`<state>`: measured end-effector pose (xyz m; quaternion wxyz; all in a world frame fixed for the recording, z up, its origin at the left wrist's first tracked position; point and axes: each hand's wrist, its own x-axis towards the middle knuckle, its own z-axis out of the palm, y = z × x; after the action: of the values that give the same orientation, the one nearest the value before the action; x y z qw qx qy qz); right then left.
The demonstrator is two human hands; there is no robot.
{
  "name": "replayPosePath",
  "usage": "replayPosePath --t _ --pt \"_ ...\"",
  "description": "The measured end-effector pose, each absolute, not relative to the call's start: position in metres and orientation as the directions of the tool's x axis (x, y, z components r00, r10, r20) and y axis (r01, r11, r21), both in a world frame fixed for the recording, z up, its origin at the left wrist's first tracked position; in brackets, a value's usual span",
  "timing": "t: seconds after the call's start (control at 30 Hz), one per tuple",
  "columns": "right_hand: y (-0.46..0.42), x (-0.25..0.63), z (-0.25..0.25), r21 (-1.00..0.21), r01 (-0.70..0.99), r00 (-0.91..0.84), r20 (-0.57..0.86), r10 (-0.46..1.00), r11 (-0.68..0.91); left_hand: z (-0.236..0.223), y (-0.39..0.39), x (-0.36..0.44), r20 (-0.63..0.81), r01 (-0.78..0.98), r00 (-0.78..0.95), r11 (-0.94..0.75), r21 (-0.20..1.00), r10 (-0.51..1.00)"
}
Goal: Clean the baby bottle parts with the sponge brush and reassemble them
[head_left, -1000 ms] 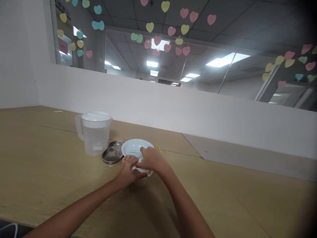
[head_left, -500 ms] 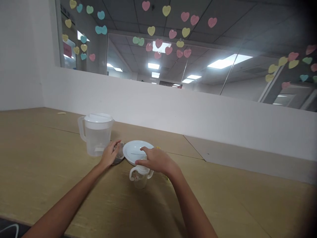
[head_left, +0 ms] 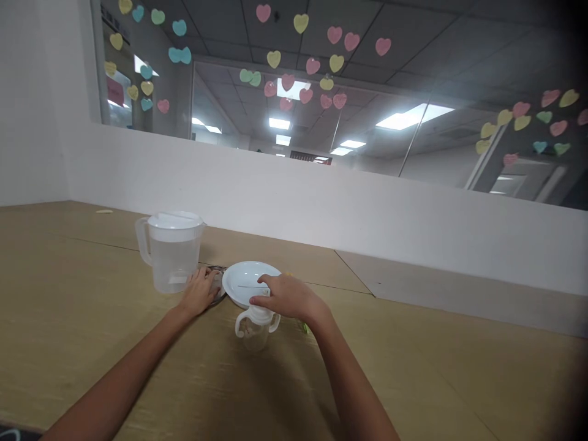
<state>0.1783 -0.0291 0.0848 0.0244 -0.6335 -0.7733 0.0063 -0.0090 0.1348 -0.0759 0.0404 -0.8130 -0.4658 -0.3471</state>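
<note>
A clear two-handled cup with a white lid [head_left: 254, 326] stands on the wooden table [head_left: 92, 343]. My right hand [head_left: 285, 297] rests on top of its lid, fingers curled down around it. My left hand [head_left: 198, 293] reaches to a small clear cap on a round metal lid [head_left: 219, 288], its fingers closed over the cap, which is mostly hidden. A white plate [head_left: 248, 282] lies just behind the cup. A clear plastic jug with a white lid [head_left: 169, 250], holding water, stands left of the plate.
A low white partition wall [head_left: 367, 214] runs along the back of the table, with glass above carrying several paper hearts. A seam splits the tabletop toward the right. A bit of something yellow shows behind my right hand.
My left hand left the cup and moved left onto the small cap on the metal lid. My right hand stayed on the cup's lid. The view shifted slightly.
</note>
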Motion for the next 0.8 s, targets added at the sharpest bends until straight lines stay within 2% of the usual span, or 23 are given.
replayPosePath --t 0.17,0.27,0.37,0.43,0.53,0.6,0.67,0.73,0.8 --pt "-0.028 0.182 0.087 -0.06 0.982 -0.174 0.048 0.984 0.177 -0.07 0.134 -0.01 0.614 0.767 0.253 -0.542 0.343 0.748" --pt "-0.027 0.183 0.088 -0.085 0.983 -0.152 0.139 0.979 0.164 -0.051 0.118 -0.008 0.75 0.732 0.156 -0.585 0.349 0.643" --pt "-0.025 0.18 0.087 -0.173 0.95 -0.2 0.302 0.932 0.26 -0.032 0.092 -0.001 0.928 0.608 0.056 -0.75 0.261 0.369" --pt "-0.024 0.177 0.084 -0.22 0.883 -0.312 0.384 0.869 0.414 -0.029 0.076 0.006 0.972 0.516 0.071 -0.842 0.157 0.224" --pt "-0.024 0.172 0.081 -0.235 0.767 -0.483 0.4 0.779 0.596 -0.036 0.062 0.017 0.985 0.365 0.137 -0.93 0.05 0.107" --pt "-0.024 0.172 0.082 -0.22 0.762 -0.496 0.406 0.767 0.609 -0.042 0.058 0.023 0.978 0.302 0.148 -0.948 0.098 0.148" --pt "-0.025 0.175 0.085 -0.205 0.804 -0.435 0.436 0.788 0.558 -0.048 0.055 0.026 0.942 0.277 0.175 -0.933 0.232 0.286" --pt "-0.025 0.181 0.089 -0.226 0.847 -0.353 0.435 0.828 0.48 -0.053 0.054 0.03 0.866 0.265 0.277 -0.9 0.347 0.416" --pt "-0.024 0.187 0.09 -0.264 0.872 -0.31 0.354 0.882 0.412 -0.057 0.053 0.035 0.788 0.271 0.393 -0.879 0.392 0.473"
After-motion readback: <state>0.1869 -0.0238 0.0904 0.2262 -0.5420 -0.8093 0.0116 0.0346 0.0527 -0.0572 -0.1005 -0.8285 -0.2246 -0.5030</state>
